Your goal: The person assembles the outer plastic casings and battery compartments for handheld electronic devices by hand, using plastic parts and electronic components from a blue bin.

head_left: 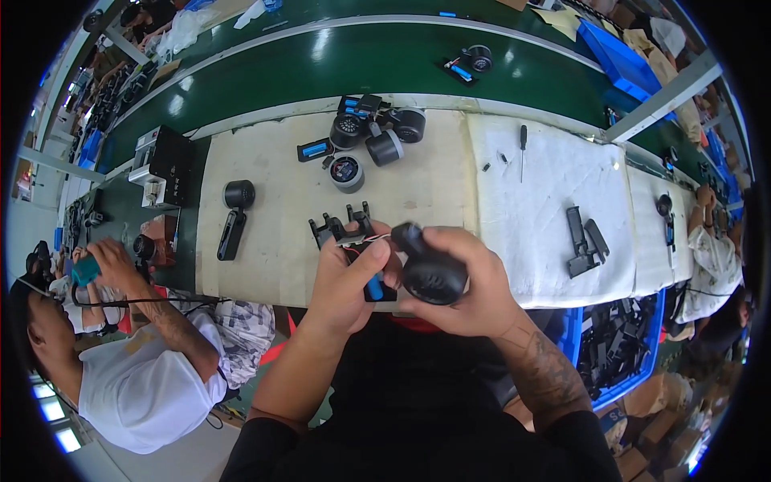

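Note:
My right hand (478,281) is wrapped round a black, round-bodied motor head (434,277) with a short neck. Thin red and white wires (374,238) run from its neck toward my left hand (347,281). The left fingers are closed on a black pronged plastic housing (351,230), whose prongs point away from me. Below the left thumb shows a blue cylindrical battery (375,287), with a black plate under it. Both hands are close together over the front edge of the workbench, and the fingers hide part of the wiring.
Beyond my hands lie several motor heads (384,148) with blue batteries. A black handled unit (233,225) lies left. On the white mat right are a screwdriver (523,153) and black housing parts (585,241). A blue bin (614,387) of black parts stands lower right. A co-worker (152,377) sits left.

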### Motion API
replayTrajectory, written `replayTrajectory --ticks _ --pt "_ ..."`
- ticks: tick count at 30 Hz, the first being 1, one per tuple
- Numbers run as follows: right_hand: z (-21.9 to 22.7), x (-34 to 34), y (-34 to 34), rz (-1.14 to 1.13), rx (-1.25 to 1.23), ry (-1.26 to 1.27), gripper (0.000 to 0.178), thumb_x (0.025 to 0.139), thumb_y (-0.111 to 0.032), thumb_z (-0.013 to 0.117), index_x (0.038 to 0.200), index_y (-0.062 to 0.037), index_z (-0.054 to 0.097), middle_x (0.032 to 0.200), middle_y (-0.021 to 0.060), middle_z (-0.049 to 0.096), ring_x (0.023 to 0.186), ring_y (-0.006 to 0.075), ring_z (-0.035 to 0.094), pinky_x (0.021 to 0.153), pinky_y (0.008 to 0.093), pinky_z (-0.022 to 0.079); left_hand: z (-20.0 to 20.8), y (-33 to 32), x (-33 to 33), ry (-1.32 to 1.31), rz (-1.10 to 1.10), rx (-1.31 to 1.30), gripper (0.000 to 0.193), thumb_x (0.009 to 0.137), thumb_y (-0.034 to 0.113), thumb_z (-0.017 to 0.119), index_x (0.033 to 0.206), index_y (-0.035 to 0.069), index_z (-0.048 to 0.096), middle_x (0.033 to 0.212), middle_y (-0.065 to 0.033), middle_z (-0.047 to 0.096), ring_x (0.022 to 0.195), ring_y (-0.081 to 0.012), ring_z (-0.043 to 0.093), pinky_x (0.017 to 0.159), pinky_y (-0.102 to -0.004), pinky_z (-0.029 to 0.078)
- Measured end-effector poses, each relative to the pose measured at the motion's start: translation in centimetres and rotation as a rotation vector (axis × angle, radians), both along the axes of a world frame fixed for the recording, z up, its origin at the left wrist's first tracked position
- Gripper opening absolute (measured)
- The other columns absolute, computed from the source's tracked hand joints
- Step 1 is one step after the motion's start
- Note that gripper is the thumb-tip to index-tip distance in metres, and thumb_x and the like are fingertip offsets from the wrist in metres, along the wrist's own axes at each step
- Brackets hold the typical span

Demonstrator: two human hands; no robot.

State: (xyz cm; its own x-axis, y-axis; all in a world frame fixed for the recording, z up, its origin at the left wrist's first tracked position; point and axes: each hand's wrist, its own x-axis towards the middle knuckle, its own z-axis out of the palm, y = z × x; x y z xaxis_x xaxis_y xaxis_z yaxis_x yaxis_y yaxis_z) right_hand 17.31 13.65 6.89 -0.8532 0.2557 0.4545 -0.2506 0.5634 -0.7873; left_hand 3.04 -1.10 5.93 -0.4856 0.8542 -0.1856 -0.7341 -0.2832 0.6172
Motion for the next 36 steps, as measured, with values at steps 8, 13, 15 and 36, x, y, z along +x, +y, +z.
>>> replayTrajectory --ticks 8,13,15,36 --pt "-0.5 0.0 0.5 0.045 -1.500 -0.508 0.076 0.102 -0.073 0.027 0.125 -0.0069 0.056 0.095 0.0158 0.070 0.080 0.0226 0.069 0.065 0.0334 0.056 1.3 0.5 0.8 0.669 0.101 -0.246 0.021 0.089 -0.001 0.074 0.108 -0.002 0.066 0.104 -0.0094 0.067 0.074 -0.0133 0.066 0.064 -0.0276 0.055" --pt "0.9 0.9 -0.3 0.168 -1.297 -0.210 0.075 0.101 -0.041 0.058 0.159 -0.0108 0.021 0.112 0.0186 0.067 0.084 0.0247 0.068 0.069 0.0345 0.056 0.3 0.8 0.5 0.520 0.191 -0.305 0.019 0.087 -0.001 0.076 0.104 -0.001 0.068 0.102 -0.0137 0.073 0.066 -0.0131 0.064 0.060 -0.0281 0.053" --pt "2.4 1.3 -0.1 0.032 -0.633 -0.203 0.100 0.081 0.001 0.081 0.161 -0.0244 0.026 0.140 0.0236 0.054 0.098 0.0289 0.067 0.077 0.0356 0.058 0.3 0.8 -0.1 0.197 0.152 -0.238 0.017 0.089 0.003 0.076 0.102 0.003 0.066 0.096 -0.0103 0.071 0.061 -0.0139 0.062 0.058 -0.0293 0.052" --pt "5.9 -1.7 5.7 0.134 -0.388 -0.192 0.067 0.082 -0.013 0.086 0.137 -0.0029 0.048 0.110 0.0087 0.069 0.105 0.0164 0.067 0.094 0.0323 0.051 3.0 0.2 0.4 0.371 -0.117 -0.221 0.023 0.097 0.008 0.065 0.116 -0.004 0.064 0.100 -0.0140 0.072 0.079 -0.0197 0.073 0.072 -0.0294 0.060"
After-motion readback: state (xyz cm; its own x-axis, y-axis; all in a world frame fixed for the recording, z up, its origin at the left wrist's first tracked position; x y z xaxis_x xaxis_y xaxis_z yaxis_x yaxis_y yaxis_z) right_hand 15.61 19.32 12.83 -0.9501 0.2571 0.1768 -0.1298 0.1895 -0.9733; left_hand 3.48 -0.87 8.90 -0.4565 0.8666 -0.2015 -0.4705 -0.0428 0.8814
